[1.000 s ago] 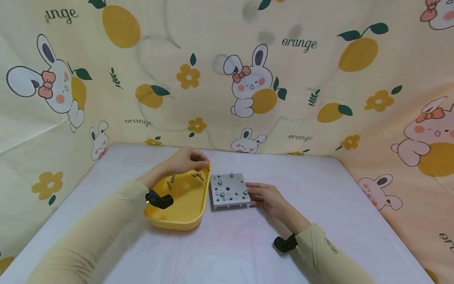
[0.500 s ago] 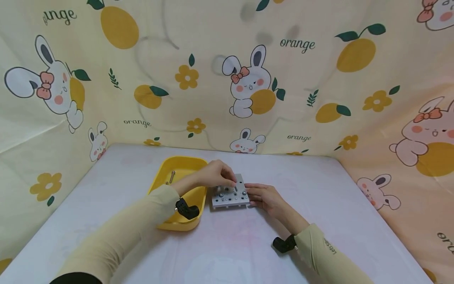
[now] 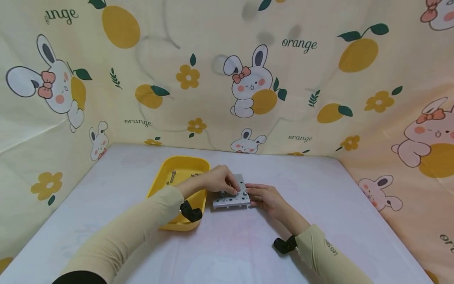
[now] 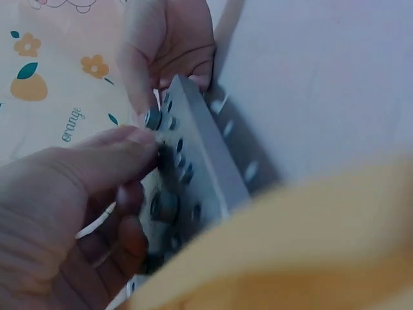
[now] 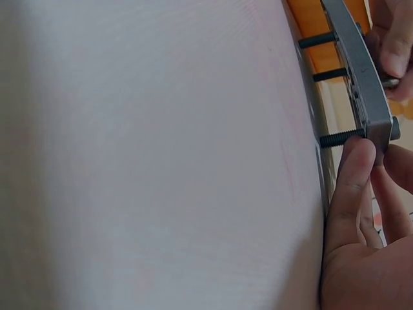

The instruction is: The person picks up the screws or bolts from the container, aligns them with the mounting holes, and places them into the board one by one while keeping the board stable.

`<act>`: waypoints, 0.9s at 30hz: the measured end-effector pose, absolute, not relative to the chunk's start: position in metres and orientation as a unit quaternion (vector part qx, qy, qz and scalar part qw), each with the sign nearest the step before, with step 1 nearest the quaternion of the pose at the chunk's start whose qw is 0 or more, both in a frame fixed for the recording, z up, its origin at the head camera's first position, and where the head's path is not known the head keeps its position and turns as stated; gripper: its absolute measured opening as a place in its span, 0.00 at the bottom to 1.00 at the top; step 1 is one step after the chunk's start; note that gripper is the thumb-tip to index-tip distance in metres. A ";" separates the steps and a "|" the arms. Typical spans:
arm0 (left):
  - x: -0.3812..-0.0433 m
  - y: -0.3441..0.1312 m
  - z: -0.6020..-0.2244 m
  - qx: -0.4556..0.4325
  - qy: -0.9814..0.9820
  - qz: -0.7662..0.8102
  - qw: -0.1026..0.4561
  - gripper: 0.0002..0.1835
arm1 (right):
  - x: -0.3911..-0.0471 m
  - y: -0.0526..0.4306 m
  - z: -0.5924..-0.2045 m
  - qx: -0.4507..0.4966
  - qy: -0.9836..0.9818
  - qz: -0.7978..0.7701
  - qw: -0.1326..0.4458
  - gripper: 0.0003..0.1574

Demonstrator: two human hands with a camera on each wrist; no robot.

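Observation:
A grey metal plate (image 3: 238,180) with several holes lies right of the yellow tray. My right hand (image 3: 267,200) grips its right edge, thumb and fingers on opposite faces in the right wrist view. Several screws sit in the plate; one threaded shank (image 5: 341,138) sticks out below it, and a round screw head (image 4: 165,206) stands on its top face. Over the plate, my left hand (image 3: 222,180) pinches a small screw (image 5: 390,82) against the top face. The left fingers mostly hide that screw, so I cannot tell whether it is in a hole.
The yellow tray (image 3: 193,225) stands just left of the plate, partly under my left forearm. Loose screws (image 3: 173,176) lie inside it. A printed cloth (image 3: 213,98) walls the white table (image 3: 248,248) at the back and sides.
My left hand has moved right from the tray's far corner to the plate with a screw, then slightly lower onto its face. The right hand and plate have stayed put.

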State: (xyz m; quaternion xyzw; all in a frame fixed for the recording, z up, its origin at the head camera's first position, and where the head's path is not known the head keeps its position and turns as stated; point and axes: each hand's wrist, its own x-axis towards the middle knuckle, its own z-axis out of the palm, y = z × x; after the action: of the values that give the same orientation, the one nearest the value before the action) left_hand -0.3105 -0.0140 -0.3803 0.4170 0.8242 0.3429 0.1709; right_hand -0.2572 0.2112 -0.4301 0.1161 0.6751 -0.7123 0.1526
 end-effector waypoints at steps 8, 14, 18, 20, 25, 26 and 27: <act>-0.306 -0.012 -0.379 0.414 0.831 0.325 0.180 0.07 | -0.256 0.211 -0.431 0.109 0.675 -0.715 0.150 0.23; -0.306 -0.009 -0.377 0.420 0.839 0.298 0.175 0.07 | -0.255 0.212 -0.431 0.109 0.676 -0.713 0.149 0.23; -0.305 -0.005 -0.375 0.416 0.849 0.279 0.170 0.06 | -0.255 0.213 -0.431 0.110 0.677 -0.712 0.149 0.23; -0.305 -0.003 -0.373 0.414 0.852 0.272 0.170 0.06 | -0.255 0.213 -0.432 0.108 0.677 -0.712 0.148 0.23; -0.307 -0.003 -0.373 0.403 0.853 0.276 0.183 0.06 | -0.255 0.213 -0.432 0.106 0.676 -0.714 0.147 0.22; -0.307 -0.004 -0.373 0.400 0.853 0.280 0.187 0.06 | -0.255 0.212 -0.432 0.106 0.676 -0.715 0.147 0.22; -0.307 -0.004 -0.373 0.397 0.852 0.284 0.191 0.06 | -0.255 0.212 -0.432 0.106 0.675 -0.715 0.147 0.22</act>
State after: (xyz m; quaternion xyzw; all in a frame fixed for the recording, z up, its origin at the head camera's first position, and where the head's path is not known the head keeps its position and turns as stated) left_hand -0.3075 -0.0042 -0.3730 0.3968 0.8517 0.2844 0.1905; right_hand -0.2550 0.2124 -0.4316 0.1060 0.6755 -0.7147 0.1470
